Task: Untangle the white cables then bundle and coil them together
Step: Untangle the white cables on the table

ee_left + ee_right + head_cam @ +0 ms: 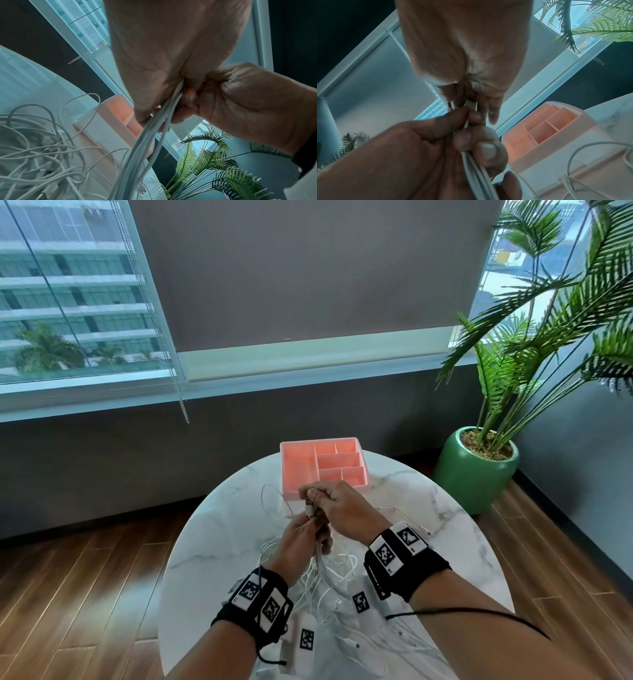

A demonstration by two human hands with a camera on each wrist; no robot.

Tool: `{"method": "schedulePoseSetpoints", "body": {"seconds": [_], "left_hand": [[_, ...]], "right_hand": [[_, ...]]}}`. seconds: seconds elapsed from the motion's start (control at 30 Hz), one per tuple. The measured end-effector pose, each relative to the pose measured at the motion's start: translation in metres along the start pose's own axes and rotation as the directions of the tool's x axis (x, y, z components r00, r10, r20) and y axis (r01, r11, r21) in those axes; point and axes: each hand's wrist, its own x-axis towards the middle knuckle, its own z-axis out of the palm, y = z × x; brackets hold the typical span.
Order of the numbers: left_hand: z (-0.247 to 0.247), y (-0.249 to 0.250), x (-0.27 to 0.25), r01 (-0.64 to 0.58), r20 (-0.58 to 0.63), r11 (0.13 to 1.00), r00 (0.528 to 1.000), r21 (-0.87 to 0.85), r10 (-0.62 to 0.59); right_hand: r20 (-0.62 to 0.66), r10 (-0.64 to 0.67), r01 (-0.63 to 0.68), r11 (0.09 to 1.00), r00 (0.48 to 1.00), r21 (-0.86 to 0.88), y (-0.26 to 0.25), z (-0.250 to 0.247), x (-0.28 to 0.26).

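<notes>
Hands: left hand (301,537) and right hand (337,510) both pinch gathered white cables (334,573), frame centre.
Handling: light, limp, tangle-prone; grip near the plugs.

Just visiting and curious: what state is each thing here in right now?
white cables: tangled on table, some strands gathered upright.
left hand: grips the gathered strands.
right hand: pinches the plug ends.
pink organizer tray: compartments look empty.
window blind: lowered partway.

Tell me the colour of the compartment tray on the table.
Pink; the tray shows best in the head view.
</notes>
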Motion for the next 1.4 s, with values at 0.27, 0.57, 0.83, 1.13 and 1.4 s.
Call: {"method": "schedulePoseSetpoints", "body": {"seconds": [0.27, 0.57, 0.83, 1.13, 1.4], "left_hand": [[-0.007, 0.006, -0.001, -0.057, -0.103, 0.974, 0.994, -0.221, 0.035], [-0.033, 0.018, 0.015, -0.225, -0.32, 0.867, 0.944, -0.444, 0.081], [-0.063, 0.058, 0.015, -0.335, -0.374, 0.812, 0.914, -0.478, 0.157], [-0.047, 0.047, 0.006, -0.285, -0.314, 0.882, 0.934, -0.374, 0.169], [-0.02, 0.04, 0.005, -0.196, -0.228, 0.907, 0.967, -0.374, 0.115]], "right_hand": [[0.104, 0.079, -0.1, 0.971, 0.991, 0.218, 0.014, 0.005, -0.014], [0.265, 0.176, -0.121, 0.97, 0.948, -0.211, 0.075, 0.016, -0.068], [0.155, 0.357, -0.31, 0.914, 0.921, -0.262, 0.148, -0.029, -0.1], [-0.21, 0.291, -0.296, 0.955, 0.933, 0.008, 0.118, -0.056, -0.079], [-0.093, 0.274, -0.273, 0.751, 0.957, -0.601, 0.059, -0.055, -0.044]]}}
